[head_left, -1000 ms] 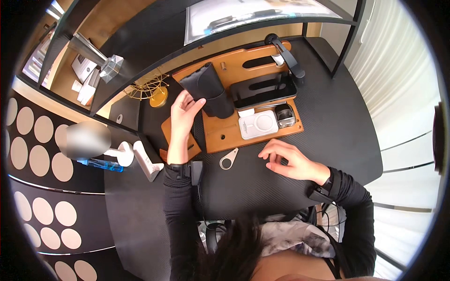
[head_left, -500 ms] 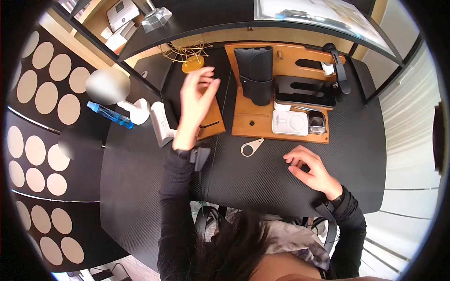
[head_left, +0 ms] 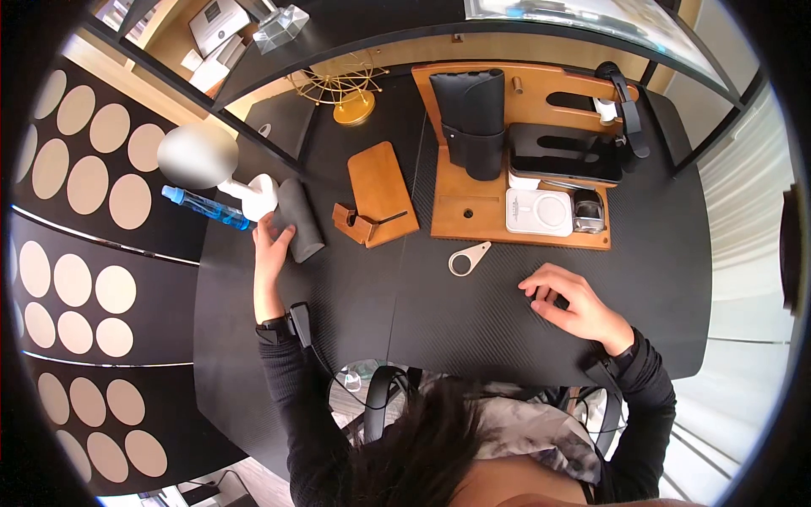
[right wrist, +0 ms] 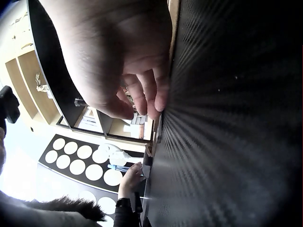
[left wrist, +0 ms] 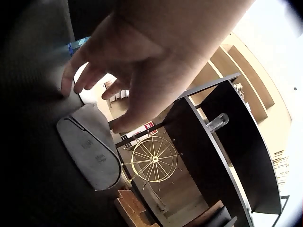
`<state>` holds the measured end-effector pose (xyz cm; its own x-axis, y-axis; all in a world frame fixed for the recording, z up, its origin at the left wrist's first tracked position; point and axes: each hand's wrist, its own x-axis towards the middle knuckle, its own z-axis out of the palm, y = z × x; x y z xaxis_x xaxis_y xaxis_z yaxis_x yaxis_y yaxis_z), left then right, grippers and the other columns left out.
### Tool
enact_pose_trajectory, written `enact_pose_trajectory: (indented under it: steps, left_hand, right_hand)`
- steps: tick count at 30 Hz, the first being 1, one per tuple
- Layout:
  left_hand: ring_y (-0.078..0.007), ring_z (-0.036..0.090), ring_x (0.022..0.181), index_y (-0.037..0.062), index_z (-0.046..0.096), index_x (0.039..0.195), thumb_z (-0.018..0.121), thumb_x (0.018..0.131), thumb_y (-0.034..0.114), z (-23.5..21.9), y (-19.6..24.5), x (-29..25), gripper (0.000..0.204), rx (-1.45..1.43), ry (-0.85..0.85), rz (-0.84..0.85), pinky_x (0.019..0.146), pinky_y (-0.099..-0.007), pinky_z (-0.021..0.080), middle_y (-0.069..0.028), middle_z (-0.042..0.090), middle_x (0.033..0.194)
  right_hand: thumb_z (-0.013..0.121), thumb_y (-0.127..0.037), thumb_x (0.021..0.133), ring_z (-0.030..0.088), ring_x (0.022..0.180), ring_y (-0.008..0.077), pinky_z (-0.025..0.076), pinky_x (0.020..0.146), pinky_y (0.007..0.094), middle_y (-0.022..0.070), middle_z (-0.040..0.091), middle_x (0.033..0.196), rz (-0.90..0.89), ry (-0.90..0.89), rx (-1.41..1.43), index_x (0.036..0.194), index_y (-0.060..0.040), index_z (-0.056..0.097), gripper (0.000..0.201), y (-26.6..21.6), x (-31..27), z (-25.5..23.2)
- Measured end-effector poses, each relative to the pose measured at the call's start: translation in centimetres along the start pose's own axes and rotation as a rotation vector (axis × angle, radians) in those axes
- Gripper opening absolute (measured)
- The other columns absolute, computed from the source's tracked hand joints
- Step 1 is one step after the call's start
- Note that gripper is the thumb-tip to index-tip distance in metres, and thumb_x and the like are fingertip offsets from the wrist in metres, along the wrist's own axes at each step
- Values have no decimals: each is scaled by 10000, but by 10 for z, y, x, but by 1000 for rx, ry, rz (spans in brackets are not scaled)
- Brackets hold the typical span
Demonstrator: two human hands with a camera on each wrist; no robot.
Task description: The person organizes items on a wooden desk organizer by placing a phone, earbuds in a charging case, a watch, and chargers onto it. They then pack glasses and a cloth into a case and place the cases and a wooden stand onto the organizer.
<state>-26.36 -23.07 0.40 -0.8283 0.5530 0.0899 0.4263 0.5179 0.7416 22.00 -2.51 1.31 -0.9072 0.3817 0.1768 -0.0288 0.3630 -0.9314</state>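
Note:
My left hand (head_left: 270, 253) is at a grey case (head_left: 299, 221) on the left of the desk, thumb by its right side and fingers by its far left end. The left wrist view shows the case (left wrist: 92, 149) lying below the spread, slightly bent fingers of that hand (left wrist: 128, 71); contact is unclear. My right hand (head_left: 579, 308) stays low over the desk's right part with loosely curled fingers, holding nothing. In the right wrist view this hand (right wrist: 118, 66) hangs relaxed beside the black surface. A ring-ended beige piece (head_left: 469, 258) lies between the hands.
A wooden organizer (head_left: 469, 221) bears a black pouch (head_left: 473, 127), a dark phone-like slab (head_left: 562, 156) and a white charger (head_left: 538, 211). A small wooden stand (head_left: 380, 190) lies left of it. Behind are a gold wheel ornament (head_left: 353, 108) and, far left, a blue bottle (head_left: 205, 207).
My left hand has left the black pouch and moved left and down to the grey case. The pouch stands on the organizer. My right hand has kept its loose curl.

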Motion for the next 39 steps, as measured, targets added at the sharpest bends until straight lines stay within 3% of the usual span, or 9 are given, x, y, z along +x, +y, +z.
enact_pose_trajectory:
  steps: [2,7,9,11,13,17,19,26,39]
  left_hand:
    - [-350,499,1155,25,379,1389,755,769,294,5,11,-1,773,-93,-37,-67,981,-426,423,-254,485,1251]
    - [-447,479,1195,2,290,1421,784,688,283,21,34,-8,928,435,-69,173,993,-463,415,-329,448,1279]
    - [-404,505,1165,16,231,1443,778,681,201,20,24,-5,957,424,-76,220,980,-432,426,-296,458,1275]
    - [-334,493,1167,52,203,1457,750,693,92,16,27,-6,940,-231,-161,47,965,-392,432,-249,457,1278]
    - [-269,492,1146,62,182,1461,727,715,16,10,56,-34,925,-364,-220,-116,956,-351,424,-188,452,1290]
    - [-226,530,1131,32,278,1431,742,744,28,17,74,-53,828,-631,-157,120,967,-324,418,-113,481,1309]
    - [-211,540,1134,28,365,1392,742,745,15,35,91,-61,749,-909,-453,236,965,-340,433,-107,532,1256]
    - [-195,595,1044,12,527,1173,740,763,-62,116,153,-83,468,-894,-864,338,908,-355,486,-81,604,1101]
    - [-193,567,1116,-23,468,1271,638,830,-94,171,186,-42,478,-747,-741,341,962,-318,464,-121,571,1234]
  right_hand:
    - [603,51,834,594,755,111,486,607,227,57,570,952,-4,-9,9,1126,-21,596,301,2,0,0]
    - [598,37,839,587,752,112,490,608,230,52,572,940,27,-20,8,1128,-25,596,296,-1,-1,0]
    - [598,31,840,585,752,111,492,607,232,51,572,937,19,2,9,1129,-26,595,294,0,-1,-1]
    - [596,3,849,587,714,113,497,600,245,49,574,940,-7,-27,-3,1131,-27,590,284,3,-1,-1]
    - [594,-10,852,589,691,117,502,596,254,49,577,936,26,-50,-5,1129,-27,588,278,1,-1,-2]
    - [588,-37,857,595,641,130,515,590,272,48,585,917,60,-102,-45,1121,-32,585,264,1,-2,-2]
    - [590,-36,852,599,648,131,517,592,272,48,586,911,50,-103,-43,1116,-33,585,264,4,-1,-1]
    - [583,11,838,619,777,156,521,639,265,68,596,944,91,-159,-27,1126,-19,583,289,5,-2,-6]
    - [595,-47,842,622,712,160,516,634,292,66,606,886,19,-149,-63,1063,-17,591,223,7,-4,-5]
